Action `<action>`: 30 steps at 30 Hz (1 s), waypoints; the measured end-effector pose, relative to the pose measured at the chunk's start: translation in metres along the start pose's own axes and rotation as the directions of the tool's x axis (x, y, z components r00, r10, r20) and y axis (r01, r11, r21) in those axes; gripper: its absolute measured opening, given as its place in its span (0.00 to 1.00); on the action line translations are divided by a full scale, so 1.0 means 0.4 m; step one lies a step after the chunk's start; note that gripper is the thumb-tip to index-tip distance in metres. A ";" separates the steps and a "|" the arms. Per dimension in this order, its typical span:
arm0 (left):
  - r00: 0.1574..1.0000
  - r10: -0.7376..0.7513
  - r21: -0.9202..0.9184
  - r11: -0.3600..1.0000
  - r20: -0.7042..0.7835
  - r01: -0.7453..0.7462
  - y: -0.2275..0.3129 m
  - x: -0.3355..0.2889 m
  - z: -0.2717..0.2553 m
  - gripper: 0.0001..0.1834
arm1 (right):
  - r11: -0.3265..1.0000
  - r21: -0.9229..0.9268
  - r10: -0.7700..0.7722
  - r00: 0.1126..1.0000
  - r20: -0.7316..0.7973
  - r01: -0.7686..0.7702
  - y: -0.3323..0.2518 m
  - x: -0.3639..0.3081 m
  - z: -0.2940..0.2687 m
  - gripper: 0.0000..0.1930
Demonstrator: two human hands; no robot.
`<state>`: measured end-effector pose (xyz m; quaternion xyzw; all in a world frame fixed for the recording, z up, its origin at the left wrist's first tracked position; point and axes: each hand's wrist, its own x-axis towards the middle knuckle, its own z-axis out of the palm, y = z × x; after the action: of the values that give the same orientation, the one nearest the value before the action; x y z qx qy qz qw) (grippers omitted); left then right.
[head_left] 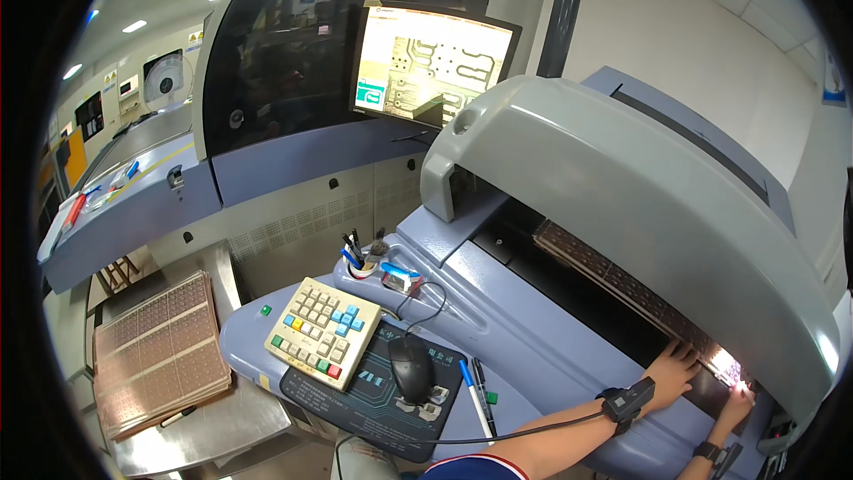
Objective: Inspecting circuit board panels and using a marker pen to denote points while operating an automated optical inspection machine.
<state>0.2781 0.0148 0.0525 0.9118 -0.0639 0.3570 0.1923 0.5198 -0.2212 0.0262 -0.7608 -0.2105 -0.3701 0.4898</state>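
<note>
Under the hood of the grey inspection machine (622,160) lies a copper-coloured circuit board panel (613,280). A bright light falls on its right end. My left hand (673,378) rests at the panel's near edge, its fingers stretched out and apart. Close to the lit spot is my right hand (736,404); glare blurs its fingertips, and whether they grip the panel's edge cannot be made out. Both wrists wear black bands, with a cable running from the left one. A monitor (434,62) shows a magnified picture of board traces.
A cream keypad (324,331) with coloured keys lies left of a black mouse (411,368) on a dark mat (369,422). Pens (477,398) lie beside it. A pen holder (360,267) stands behind. Circuit board panels (160,351) are stacked on a steel table (231,431) at left.
</note>
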 end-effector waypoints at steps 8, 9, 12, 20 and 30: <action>1.000 0.000 0.002 1.000 0.006 0.000 -0.006 -0.002 0.004 0.29 | 0.984 -0.161 -0.073 0.997 0.041 0.078 0.012 -0.001 -0.010 0.15; 1.000 0.008 -0.002 1.000 0.010 -0.008 -0.002 0.000 0.004 0.29 | 0.935 -0.257 -0.240 0.970 0.046 0.243 0.039 0.008 -0.017 0.14; 1.000 0.019 -0.006 1.000 0.003 -0.019 0.006 0.002 -0.001 0.29 | 0.838 -0.352 -0.424 0.904 0.058 0.416 0.090 0.018 -0.029 0.13; 1.000 0.012 -0.018 1.000 -0.013 -0.013 -0.009 -0.004 0.001 0.28 | 0.999 0.020 -0.037 0.997 0.074 0.035 -0.003 -0.006 -0.021 0.14; 0.997 0.021 0.006 1.000 -0.068 -0.021 -0.009 0.004 0.024 0.32 | 0.999 -0.028 0.021 0.997 0.068 -0.019 -0.022 0.001 -0.018 0.16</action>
<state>0.2862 0.0144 0.0459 0.8989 -0.0659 0.3902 0.1880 0.5116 -0.2240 0.0333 -0.7818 -0.2142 -0.3419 0.4755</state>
